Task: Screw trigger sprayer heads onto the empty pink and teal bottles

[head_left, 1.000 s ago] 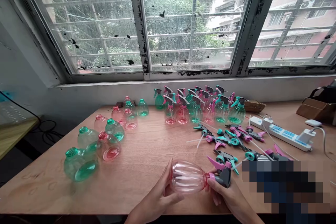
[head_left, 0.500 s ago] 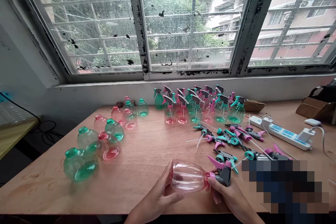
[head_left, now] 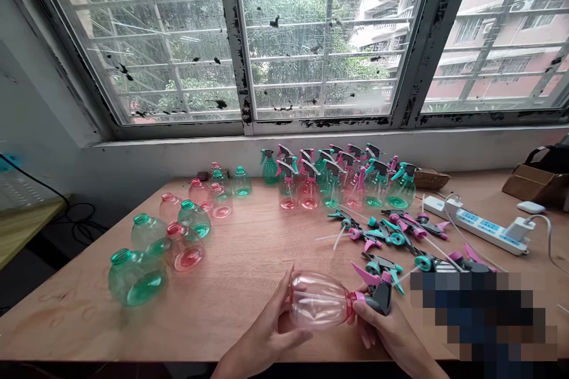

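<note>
A clear pink spray bottle (head_left: 319, 301) lies sideways in the air between my hands, over the front part of the table. Its base rests in my left hand (head_left: 272, 331), whose fingers and thumb curl around it. My right hand (head_left: 377, 324) pinches the pink collar at the neck, where a black and pink trigger head (head_left: 379, 293) is seated. A thin tube shows through the bottle wall. Just behind the trigger head lies a loose black and teal spray head (head_left: 383, 265).
Open green and pink bottles (head_left: 137, 278) stand on the left of the wooden table (head_left: 249, 243). Several bottles with spray heads (head_left: 332, 186) stand at the back. Loose spray heads (head_left: 400, 231) lie to the right, near a white power strip (head_left: 478, 225). A blurred patch covers the lower right.
The pink bottle has turned slightly about its length between my hands. Both hands stay in nearly the same place, and the other things have not moved.
</note>
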The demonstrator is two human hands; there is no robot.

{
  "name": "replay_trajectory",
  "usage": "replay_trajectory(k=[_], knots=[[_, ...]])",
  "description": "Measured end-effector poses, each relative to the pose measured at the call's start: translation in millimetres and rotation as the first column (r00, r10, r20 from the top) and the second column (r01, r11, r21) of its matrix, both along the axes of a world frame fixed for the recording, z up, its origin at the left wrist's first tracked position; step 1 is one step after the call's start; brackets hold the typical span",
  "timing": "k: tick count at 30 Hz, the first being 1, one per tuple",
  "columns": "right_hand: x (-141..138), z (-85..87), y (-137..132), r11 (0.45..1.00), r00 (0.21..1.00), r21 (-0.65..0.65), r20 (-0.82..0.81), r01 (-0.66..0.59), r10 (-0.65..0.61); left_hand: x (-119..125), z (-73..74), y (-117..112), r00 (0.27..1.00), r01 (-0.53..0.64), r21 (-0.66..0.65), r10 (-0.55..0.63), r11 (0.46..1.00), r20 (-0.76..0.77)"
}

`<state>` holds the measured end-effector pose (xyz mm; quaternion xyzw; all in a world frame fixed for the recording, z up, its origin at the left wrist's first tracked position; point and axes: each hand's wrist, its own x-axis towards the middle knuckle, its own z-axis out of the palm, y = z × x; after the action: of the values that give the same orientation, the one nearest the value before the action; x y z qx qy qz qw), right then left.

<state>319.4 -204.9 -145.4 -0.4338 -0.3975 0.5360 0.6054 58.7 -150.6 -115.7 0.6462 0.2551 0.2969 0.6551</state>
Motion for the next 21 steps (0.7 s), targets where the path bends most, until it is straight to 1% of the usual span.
replay_trajectory(k=[2, 6, 8, 10, 12, 14, 16, 17, 18, 19, 20, 21], knots=[[-0.1, -0.1, -0.3, 1.0, 1.0, 0.002, -0.009, -0.006, 0.006, -0.4, -4.6, 1.9, 1.0, -0.002, 0.044, 0.002, 0.999, -0.008], [-0.5, -0.8, -1.3, 1.0, 0.999, 0.005, -0.032, -0.02, 0.02, -2.7, -10.7, 4.1, 0.999, 0.027, 0.131, -0.032, 0.991, 0.037], [-0.7, -0.6, -1.6, 1.0, 0.999, 0.001, -0.044, -0.023, 0.023, -4.2, -9.1, 3.8, 0.997, 0.039, 0.131, -0.047, 0.991, 0.064], [-0.8, -0.3, -1.4, 1.0, 0.999, -0.007, -0.042, -0.023, 0.023, -5.7, -5.5, 2.9, 0.995, 0.041, 0.102, -0.05, 0.994, 0.082], [-0.4, -0.6, -0.6, 1.0, 0.999, -0.015, -0.037, -0.01, 0.009, -6.8, -2.6, 1.9, 0.997, 0.042, 0.116, -0.049, 0.992, 0.058], [0.5, -1.6, 0.5, 1.0, 0.999, -0.03, -0.043, 0.001, -0.002, -7.3, -2.7, 1.1, 0.999, 0.034, 0.226, -0.025, 0.974, -0.043], [1.2, -2.7, 1.2, 0.999, 0.998, -0.048, -0.063, 0.004, -0.007, -6.9, -6.1, 0.7, 0.99, 0.024, 0.401, 0.035, 0.916, -0.138], [1.5, -3.0, 1.3, 0.999, 0.997, -0.054, -0.076, 0.003, -0.007, -6.4, -8.4, 0.5, 0.985, 0.017, 0.476, 0.067, 0.879, -0.159], [1.6, -2.9, 1.2, 0.999, 0.996, -0.054, -0.085, 0.004, -0.009, -6.0, -10.8, 0.4, 0.982, 0.013, 0.525, 0.089, 0.851, -0.168], [1.7, -2.4, 0.9, 0.999, 0.996, -0.048, -0.092, 0.008, -0.012, -5.5, -12.7, 0.2, 0.981, 0.009, 0.543, 0.099, 0.84, -0.169], [1.7, -1.6, 0.5, 0.999, 0.996, -0.036, -0.092, 0.008, -0.011, -5.2, -14.0, 0.0, 0.981, 0.007, 0.532, 0.098, 0.847, -0.169], [1.8, -0.5, 0.1, 1.0, 0.997, -0.018, -0.08, -0.004, 0.002, -5.1, -14.4, -0.2, 0.982, 0.008, 0.496, 0.087, 0.868, -0.168]])
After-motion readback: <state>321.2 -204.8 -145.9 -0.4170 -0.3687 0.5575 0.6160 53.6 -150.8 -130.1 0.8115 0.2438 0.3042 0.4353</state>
